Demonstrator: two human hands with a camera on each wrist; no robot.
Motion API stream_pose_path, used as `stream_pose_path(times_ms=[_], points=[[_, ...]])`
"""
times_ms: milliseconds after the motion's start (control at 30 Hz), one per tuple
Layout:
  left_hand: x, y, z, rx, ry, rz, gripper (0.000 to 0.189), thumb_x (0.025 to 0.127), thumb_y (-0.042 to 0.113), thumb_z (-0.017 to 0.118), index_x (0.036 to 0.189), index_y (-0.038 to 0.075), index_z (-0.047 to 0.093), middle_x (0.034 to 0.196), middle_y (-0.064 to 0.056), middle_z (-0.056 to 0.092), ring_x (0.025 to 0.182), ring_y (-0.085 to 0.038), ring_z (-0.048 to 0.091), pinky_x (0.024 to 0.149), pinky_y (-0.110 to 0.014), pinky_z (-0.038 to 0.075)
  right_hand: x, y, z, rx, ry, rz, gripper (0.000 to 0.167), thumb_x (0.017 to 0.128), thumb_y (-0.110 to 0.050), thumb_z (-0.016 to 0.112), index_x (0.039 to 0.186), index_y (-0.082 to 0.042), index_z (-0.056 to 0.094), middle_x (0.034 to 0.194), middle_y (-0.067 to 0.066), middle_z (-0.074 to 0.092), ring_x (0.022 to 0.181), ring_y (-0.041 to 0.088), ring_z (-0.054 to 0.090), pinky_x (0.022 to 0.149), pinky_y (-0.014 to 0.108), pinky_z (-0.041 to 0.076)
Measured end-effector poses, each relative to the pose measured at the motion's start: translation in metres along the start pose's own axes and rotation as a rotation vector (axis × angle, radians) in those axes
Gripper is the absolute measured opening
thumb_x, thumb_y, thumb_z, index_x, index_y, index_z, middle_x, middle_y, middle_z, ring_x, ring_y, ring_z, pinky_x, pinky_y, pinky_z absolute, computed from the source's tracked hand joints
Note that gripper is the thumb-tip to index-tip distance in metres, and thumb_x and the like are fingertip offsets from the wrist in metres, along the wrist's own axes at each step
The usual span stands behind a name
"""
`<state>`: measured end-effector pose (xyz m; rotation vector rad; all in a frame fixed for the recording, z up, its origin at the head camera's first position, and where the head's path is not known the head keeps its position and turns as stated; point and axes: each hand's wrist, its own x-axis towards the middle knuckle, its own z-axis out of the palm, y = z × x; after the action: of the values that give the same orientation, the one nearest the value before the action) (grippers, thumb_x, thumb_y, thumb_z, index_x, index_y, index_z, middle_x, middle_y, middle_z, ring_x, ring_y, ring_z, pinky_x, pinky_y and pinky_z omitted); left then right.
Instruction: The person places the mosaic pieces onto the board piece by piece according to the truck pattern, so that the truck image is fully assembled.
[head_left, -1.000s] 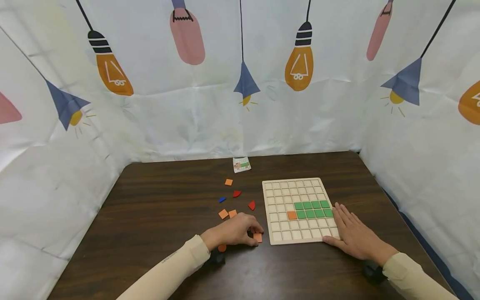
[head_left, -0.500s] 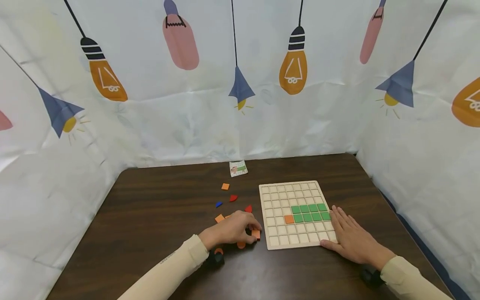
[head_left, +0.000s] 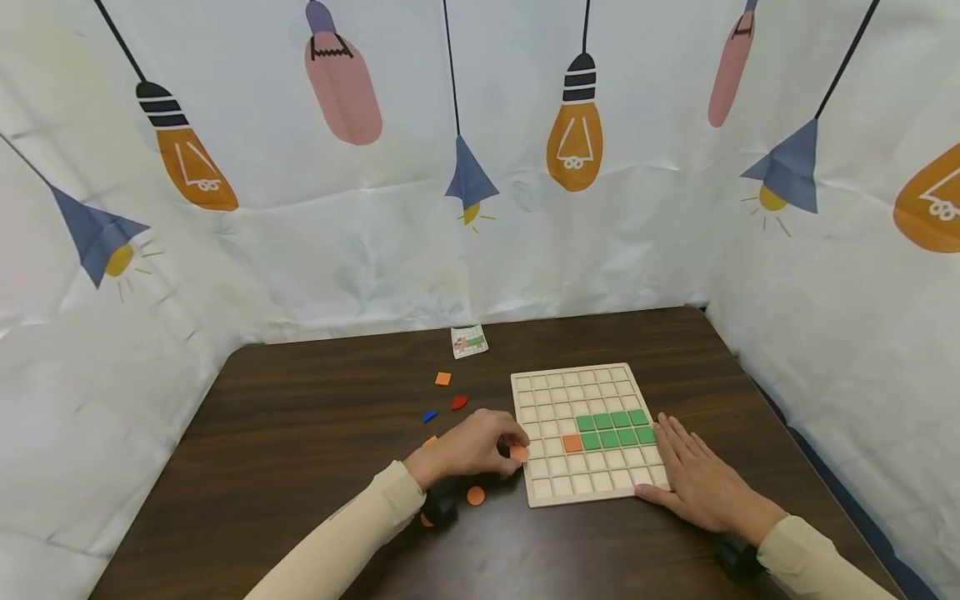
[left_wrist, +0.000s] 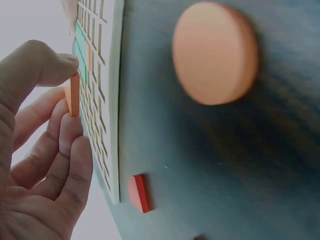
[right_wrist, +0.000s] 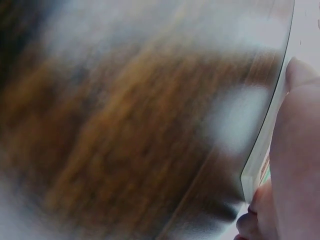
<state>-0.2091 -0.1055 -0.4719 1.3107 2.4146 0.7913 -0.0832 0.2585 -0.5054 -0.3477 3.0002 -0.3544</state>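
Note:
My left hand [head_left: 472, 446] pinches an orange square tile [head_left: 518, 453] at the left edge of the pale gridded board [head_left: 551, 487]. In the left wrist view, the thumb and fingertips grip that tile [left_wrist: 73, 95] on edge, above the table beside the board [left_wrist: 116, 100]. On the board lie two rows of green tiles [head_left: 615, 427], with one orange tile [head_left: 572, 443] at the left end of the nearer row. My right hand [head_left: 701, 483] rests along the board's right edge, fingers straight. Its thumb lies on the board's rim [right_wrist: 265, 135] in the right wrist view.
Left of the board lie a round orange piece [head_left: 476, 496], a red piece [head_left: 459, 402], a blue piece [head_left: 430, 415] and an orange square [head_left: 443, 378]. A small printed card [head_left: 469, 342] lies at the far edge of the brown table [head_left: 300, 433].
My left hand has taken the orange tile off the table and moved it to the board's left edge. The round orange piece is now uncovered. My right hand stays by the board.

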Motion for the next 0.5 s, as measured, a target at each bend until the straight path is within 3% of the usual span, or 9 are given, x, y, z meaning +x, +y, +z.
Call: stream_pose_path(times_ms=[167,500], points=[[0.01,0.0,0.0,0.01,0.008,0.006,0.024,0.091,0.019,0.075,0.113,0.012,0.078,0.109,0.001,0.074,0.091,-0.002,0.064,0.081,-0.016,0.054,-0.001,-0.001,0.0,-0.001,0.001,0.003,0.104,0.096,-0.069,0.055,0.161,0.006,0.025,0.169,0.03,0.021,0.156,0.051,0.025,0.122,0.068,0.028],[0.032,0.001,0.001,0.005,0.011,0.024,0.026,0.089,0.021,0.079,0.114,0.012,0.078,0.108,0.001,0.074,0.093,-0.006,0.066,0.084,-0.018,0.055,-0.001,-0.002,-0.001,-0.006,0.005,0.012,0.104,0.096,-0.071,0.054,0.161,0.006,0.026,0.17,0.028,0.021,0.156,0.05,0.025,0.122,0.067,0.028]])
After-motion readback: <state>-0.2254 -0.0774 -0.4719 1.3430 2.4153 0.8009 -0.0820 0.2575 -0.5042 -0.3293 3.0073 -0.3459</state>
